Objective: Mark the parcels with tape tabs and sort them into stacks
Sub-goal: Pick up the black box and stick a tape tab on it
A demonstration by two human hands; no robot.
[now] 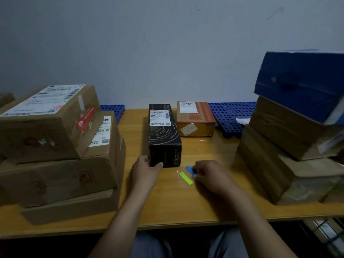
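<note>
A long black parcel with a white label lies lengthwise in the middle of the wooden table. My left hand grips its near left corner, thumb against the front face. Just right of it lie a blue tape tab and a yellow-green tape tab. My right hand rests on the table with its fingertips pinching the blue tab's near end. A small brown parcel with red print sits behind the black one.
A stack of brown cardboard parcels fills the left side. On the right stands another stack topped by a tilted blue box. Blue perforated pallets lie against the wall at the back.
</note>
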